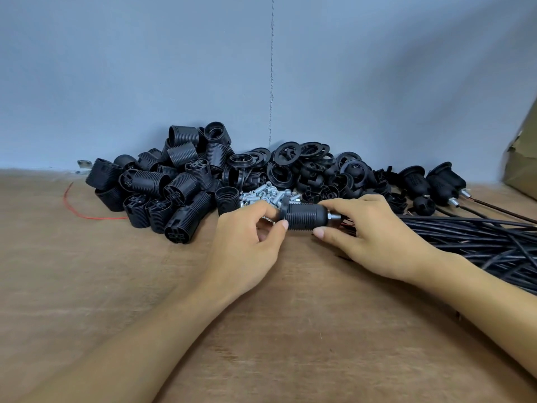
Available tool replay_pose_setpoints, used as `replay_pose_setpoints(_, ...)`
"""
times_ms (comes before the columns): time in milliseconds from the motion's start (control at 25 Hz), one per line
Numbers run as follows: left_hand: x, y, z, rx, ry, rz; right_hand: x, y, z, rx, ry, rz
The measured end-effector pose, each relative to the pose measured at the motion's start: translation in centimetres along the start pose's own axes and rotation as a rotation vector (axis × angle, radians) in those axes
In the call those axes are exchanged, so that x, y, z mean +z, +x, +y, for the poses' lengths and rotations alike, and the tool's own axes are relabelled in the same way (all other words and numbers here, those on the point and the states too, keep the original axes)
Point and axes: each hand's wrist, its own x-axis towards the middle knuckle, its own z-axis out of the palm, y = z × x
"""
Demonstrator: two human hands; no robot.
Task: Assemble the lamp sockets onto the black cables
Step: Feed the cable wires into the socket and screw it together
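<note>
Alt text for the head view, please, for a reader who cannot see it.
The left hand and right hand hold one black lamp socket sideways over a wooden table. Behind it lie heaps of socket shells, rings and small metal tubes, with black cables at the right.

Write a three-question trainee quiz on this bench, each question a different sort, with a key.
1. True or false: the left hand and the right hand both hold one socket.
2. Where does the cable bundle lie? A: to the left of the left hand. B: to the right of the right hand. C: between the two hands.
3. Fill in: the loose thin wire at the left of the table is coloured ____.
Key: 1 true; 2 B; 3 red.
</note>
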Motion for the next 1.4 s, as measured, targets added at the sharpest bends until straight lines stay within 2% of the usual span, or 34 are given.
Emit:
replay_pose_setpoints(360, 0.0, -0.2, 0.4, -0.006, -0.077, -0.053, 0.0, -0.3, -0.3, -0.002, 0.062, 0.050)
replay_pose_setpoints(640, 0.0, 0.0, 0.5, -0.074, -0.149, 0.009, 0.3, -0.6, -0.8, -0.020, 0.023, 0.115)
replay_pose_setpoints(1240, -0.7, -0.3, 0.7, 0.011, -0.207, -0.051, 0.3, -0.6, -0.4, -0.021, 0.035, 0.070)
replay_pose_setpoints(1400, -0.9, -0.2, 0.6, -0.022, -0.212, -0.043, 0.2, -0.7, -0.4, -0.052, 0.018, 0.044)
